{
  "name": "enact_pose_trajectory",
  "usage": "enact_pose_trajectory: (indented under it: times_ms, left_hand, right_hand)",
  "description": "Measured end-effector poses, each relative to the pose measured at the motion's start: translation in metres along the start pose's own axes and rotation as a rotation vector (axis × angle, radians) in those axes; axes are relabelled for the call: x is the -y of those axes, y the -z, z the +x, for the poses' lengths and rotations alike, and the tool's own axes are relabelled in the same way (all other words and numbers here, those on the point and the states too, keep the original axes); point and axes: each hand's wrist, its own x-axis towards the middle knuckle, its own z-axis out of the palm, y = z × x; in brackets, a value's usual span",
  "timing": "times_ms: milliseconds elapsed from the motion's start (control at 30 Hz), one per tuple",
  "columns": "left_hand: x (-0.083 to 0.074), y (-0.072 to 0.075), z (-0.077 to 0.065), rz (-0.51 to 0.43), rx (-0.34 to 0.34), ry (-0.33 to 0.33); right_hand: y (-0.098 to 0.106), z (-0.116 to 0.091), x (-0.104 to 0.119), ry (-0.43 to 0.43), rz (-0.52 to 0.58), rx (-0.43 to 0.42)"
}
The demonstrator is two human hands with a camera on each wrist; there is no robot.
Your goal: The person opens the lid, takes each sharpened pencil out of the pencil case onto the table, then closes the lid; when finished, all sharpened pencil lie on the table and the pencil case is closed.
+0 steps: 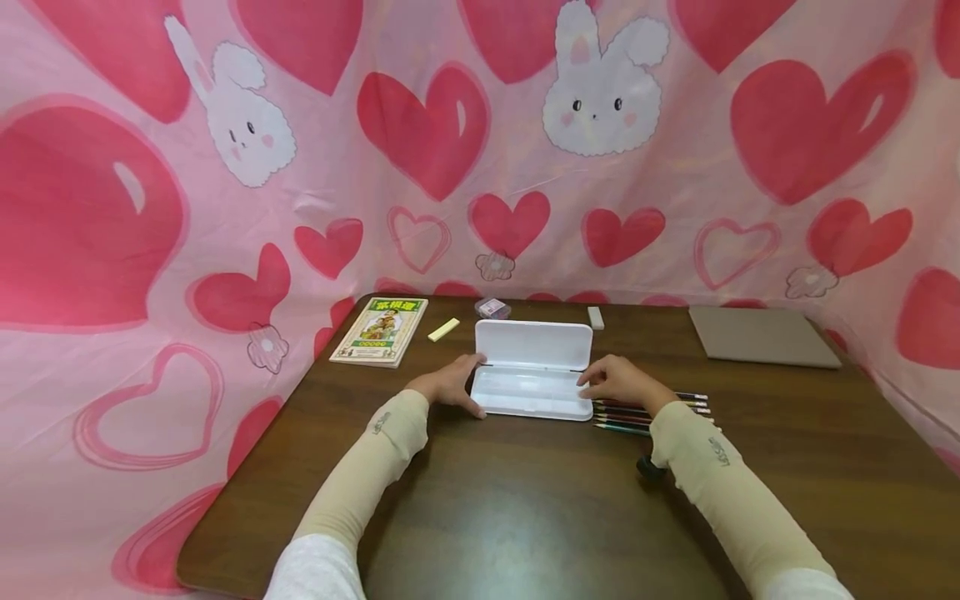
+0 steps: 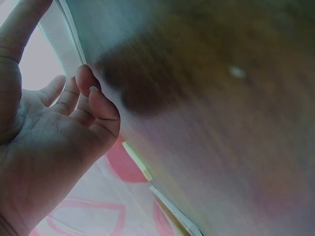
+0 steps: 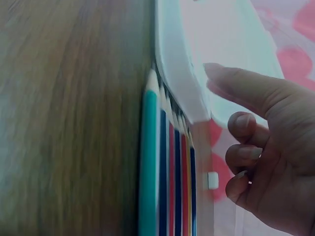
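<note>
A white pencil case [image 1: 532, 393] lies on the table with its lid [image 1: 534, 344] raised and its tray bare. My left hand [image 1: 450, 385] grips its left end, thumb at the front corner and fingers at the back; in the left wrist view the fingers bend against the case's edge. My right hand [image 1: 621, 381] is at the right end. There, in the right wrist view, thumb and forefinger come close together over the rim [image 3: 184, 73], while the other fingers curl loosely. Several pencils [image 3: 149, 162] lie side by side right of the case, partly under the right wrist.
A book [image 1: 381, 333] and a pale yellow strip [image 1: 444, 330] lie at the back left. Behind the case are a small clear container [image 1: 492, 309] and a white eraser-like block [image 1: 596, 317]. A grey flat slab [image 1: 761, 336] lies back right. A small black object [image 1: 649, 468] sits by the right forearm.
</note>
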Motion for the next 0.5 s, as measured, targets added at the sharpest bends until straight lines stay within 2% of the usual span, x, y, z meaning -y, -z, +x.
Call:
enact_pose_trajectory:
  times_ms: [133,267,500]
  left_hand:
    - [0.000,-0.001,-0.002,-0.012,0.008,0.018]
    - [-0.001,-0.001,-0.002,-0.028,0.013,0.030]
    - [0.001,0.001,0.000,-0.033,0.030,0.044]
  right_hand:
    - [-0.007,0.008,0.003,-0.005,-0.050,0.071]
    - [-0.010,0.012,0.004,0.010,-0.118,0.091]
    - [-0.010,0.016,0.009,-0.006,-0.109,0.113]
